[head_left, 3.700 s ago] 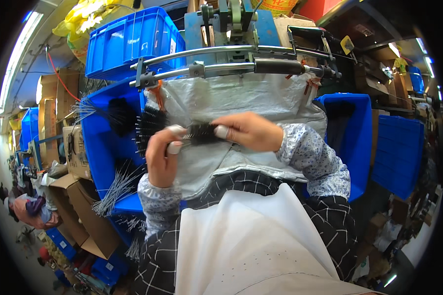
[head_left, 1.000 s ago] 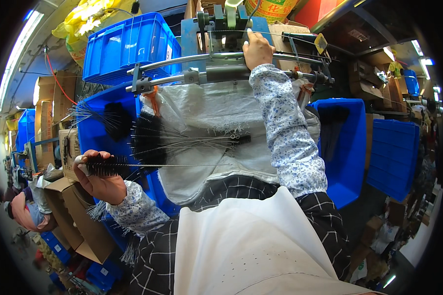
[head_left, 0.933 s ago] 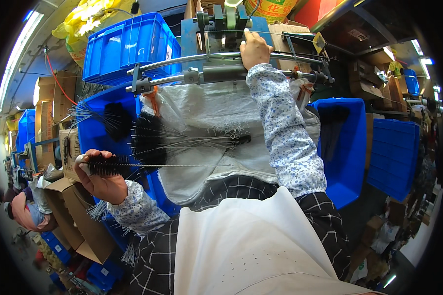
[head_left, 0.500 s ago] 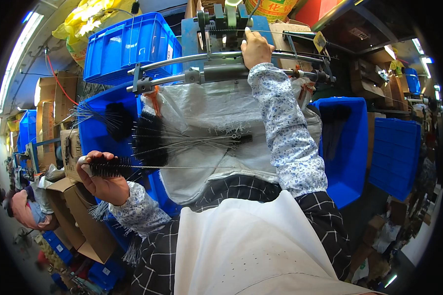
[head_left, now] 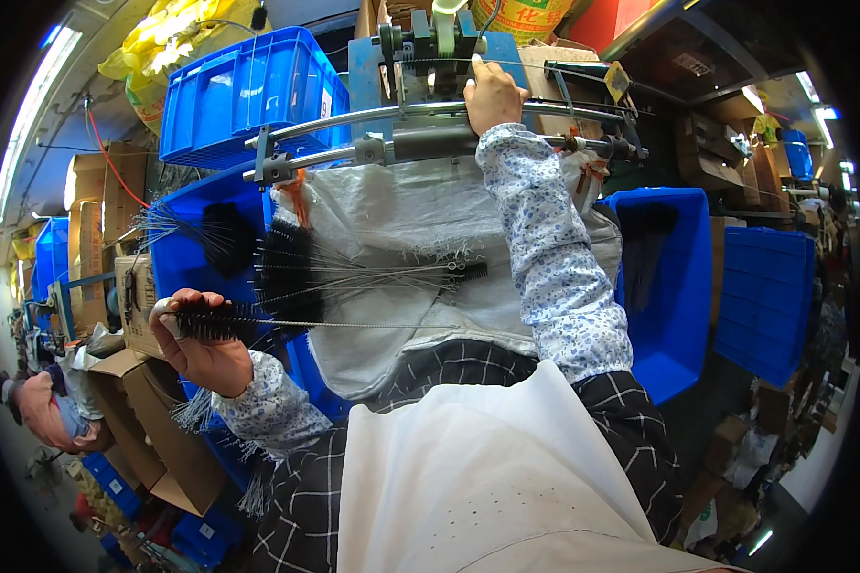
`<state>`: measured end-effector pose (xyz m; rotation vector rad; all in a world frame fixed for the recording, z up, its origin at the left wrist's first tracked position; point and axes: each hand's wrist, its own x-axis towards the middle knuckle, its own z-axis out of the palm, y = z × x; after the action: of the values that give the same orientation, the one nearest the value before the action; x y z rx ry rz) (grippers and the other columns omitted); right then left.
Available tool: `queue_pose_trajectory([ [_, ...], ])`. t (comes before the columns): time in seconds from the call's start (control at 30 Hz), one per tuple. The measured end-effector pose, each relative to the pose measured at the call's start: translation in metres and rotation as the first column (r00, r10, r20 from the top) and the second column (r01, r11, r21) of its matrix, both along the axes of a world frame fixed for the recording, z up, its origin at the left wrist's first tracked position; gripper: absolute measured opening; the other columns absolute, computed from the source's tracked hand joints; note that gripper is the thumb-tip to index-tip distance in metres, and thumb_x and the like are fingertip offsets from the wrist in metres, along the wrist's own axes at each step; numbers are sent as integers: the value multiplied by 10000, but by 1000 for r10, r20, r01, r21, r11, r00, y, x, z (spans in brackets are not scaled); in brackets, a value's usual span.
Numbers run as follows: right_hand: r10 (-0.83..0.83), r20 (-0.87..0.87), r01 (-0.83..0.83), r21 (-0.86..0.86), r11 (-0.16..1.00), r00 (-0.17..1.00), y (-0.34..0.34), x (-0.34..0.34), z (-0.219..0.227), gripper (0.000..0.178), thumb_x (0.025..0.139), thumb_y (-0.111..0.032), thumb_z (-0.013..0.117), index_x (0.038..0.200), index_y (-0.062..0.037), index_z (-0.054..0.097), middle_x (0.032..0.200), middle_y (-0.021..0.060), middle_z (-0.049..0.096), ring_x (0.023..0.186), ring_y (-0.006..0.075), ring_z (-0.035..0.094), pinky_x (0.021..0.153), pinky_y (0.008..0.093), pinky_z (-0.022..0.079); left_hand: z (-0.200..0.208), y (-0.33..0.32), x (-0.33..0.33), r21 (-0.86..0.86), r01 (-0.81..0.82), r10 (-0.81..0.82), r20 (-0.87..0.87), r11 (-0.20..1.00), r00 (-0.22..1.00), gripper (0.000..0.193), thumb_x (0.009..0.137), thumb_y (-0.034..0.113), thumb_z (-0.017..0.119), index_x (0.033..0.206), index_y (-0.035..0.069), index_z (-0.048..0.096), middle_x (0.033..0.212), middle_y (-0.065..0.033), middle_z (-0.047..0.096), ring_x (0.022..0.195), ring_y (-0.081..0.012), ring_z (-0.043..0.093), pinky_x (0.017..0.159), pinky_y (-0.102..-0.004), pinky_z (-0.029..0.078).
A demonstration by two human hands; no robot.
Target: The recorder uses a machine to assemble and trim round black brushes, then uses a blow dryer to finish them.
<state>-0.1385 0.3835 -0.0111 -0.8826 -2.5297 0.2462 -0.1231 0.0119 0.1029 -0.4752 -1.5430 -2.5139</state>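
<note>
At the left, my left hand [head_left: 210, 361] is closed around the black bristle end of a wire brush [head_left: 229, 323]. Its thin twisted-wire stem points right, over the pale cloth on my lap. My right hand [head_left: 495, 100] reaches up to the bench machine [head_left: 419, 55], its fingertips pinched at a thin twisted wire [head_left: 530, 63] that runs sideways from the machine. Just above the brush I hold, a bundle of similar brushes [head_left: 291, 272] lies on the grey-white cloth [head_left: 392, 210], bristles to the left and looped wire ends to the right.
Two metal rails [head_left: 420, 113] cross in front of the machine. A blue crate [head_left: 248, 95] stands at the far left; a blue bin [head_left: 186, 253] with more brushes lies below it. Another blue bin [head_left: 674, 325] is at my right. An open cardboard box [head_left: 167, 449] sits lower left.
The whole view has shifted very slightly. My right hand's fingers have shifted a little at the wire; my left hand keeps its hold on the brush.
</note>
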Motion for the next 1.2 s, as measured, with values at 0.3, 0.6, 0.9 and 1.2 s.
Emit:
queue_pose_trajectory([
  [0.3,3,61,2,-92,996,998,-10,-4,7,357,736,-152,532,1087,-97,510,1038,46,523,939,211,505,776,389,356,-3,11,1,3,48,-48,13,999,999,196,861,183,417,935,7,458,854,-140,511,677,-215,529,556,-280,483],
  [0.6,-1,-24,2,22,1000,1000,14,10,0,296,732,-139,515,1023,-95,547,964,42,558,876,197,527,719,372,352,-7,7,3,11,43,-43,33,999,998,201,866,187,405,927,3,457,846,-136,508,684,-216,525,563,-284,482],
  [0.9,5,46,-4,-36,999,999,33,22,1,365,732,-144,527,1094,-98,511,1057,52,529,951,200,506,778,383,357,-8,5,2,6,41,-41,32,999,999,200,865,188,408,929,4,456,845,-135,509,682,-214,525,563,-281,479],
  [1.2,-2,28,2,-12,1000,1000,51,33,0,359,737,-145,536,1094,-111,513,1053,43,533,942,200,517,765,374,368,-10,4,2,9,34,-34,35,999,999,202,862,185,412,941,5,456,857,-137,508,691,-216,525,571,-282,479],
])
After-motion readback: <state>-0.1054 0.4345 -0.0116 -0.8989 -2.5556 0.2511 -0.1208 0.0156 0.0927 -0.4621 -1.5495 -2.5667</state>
